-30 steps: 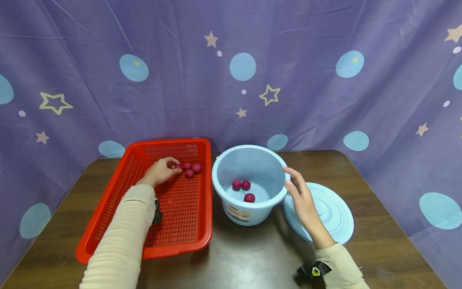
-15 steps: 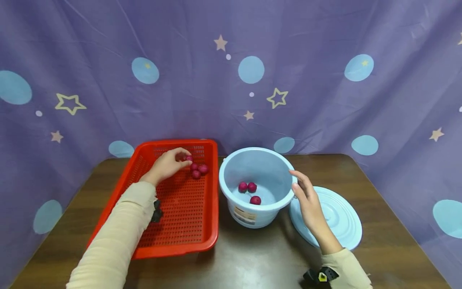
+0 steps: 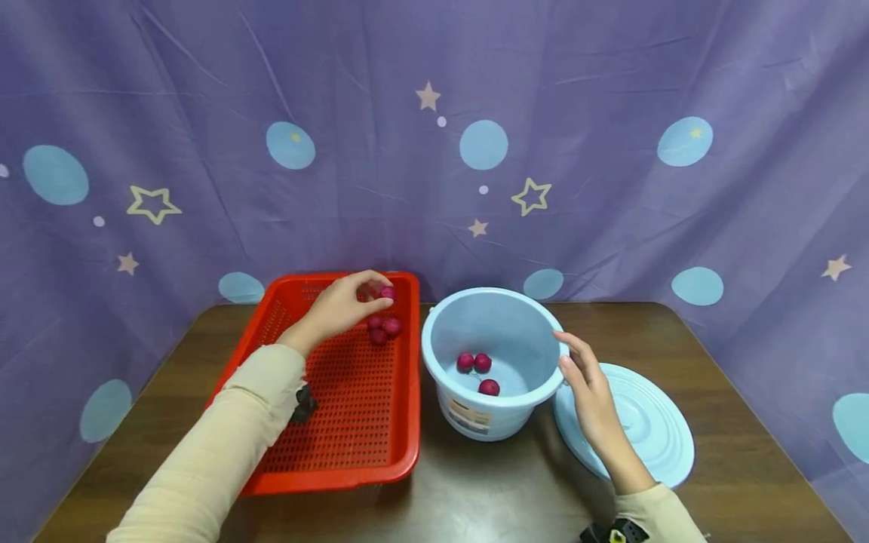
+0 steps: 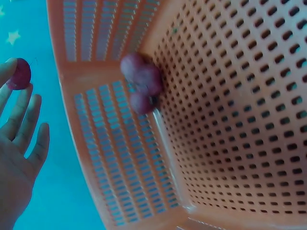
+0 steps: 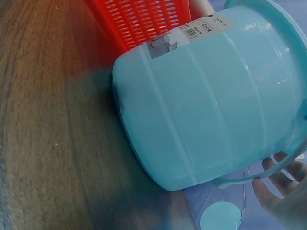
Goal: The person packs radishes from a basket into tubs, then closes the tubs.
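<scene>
My left hand [image 3: 342,308] pinches a small round red radish [image 3: 387,292] between thumb and fingertips, raised near the back right corner of the red plastic basket [image 3: 414,422]. In the left wrist view, the held radish [image 4: 20,74] shows a thin root, and the other fingers are spread. Lower down, a cluster of radishes [image 4: 146,79] lies in the basket's corner. Three more radishes [image 3: 483,363] sit on the bottom of the light blue bucket [image 3: 505,418]. My right hand [image 3: 597,400] holds the bucket's right rim, its fingers by the bucket handle [image 5: 244,180].
The basket stands left of the bucket on the brown wooden table [image 3: 475,498]. A round light blue lid [image 3: 652,430] lies on the table at the right, partly behind my right forearm. A purple patterned curtain [image 3: 380,166] hangs behind the table.
My left hand has lifted the radish from beside the others and carried it to the right, towards the bucket. My right hand stays at the bucket rim. The head view has shifted slightly.
</scene>
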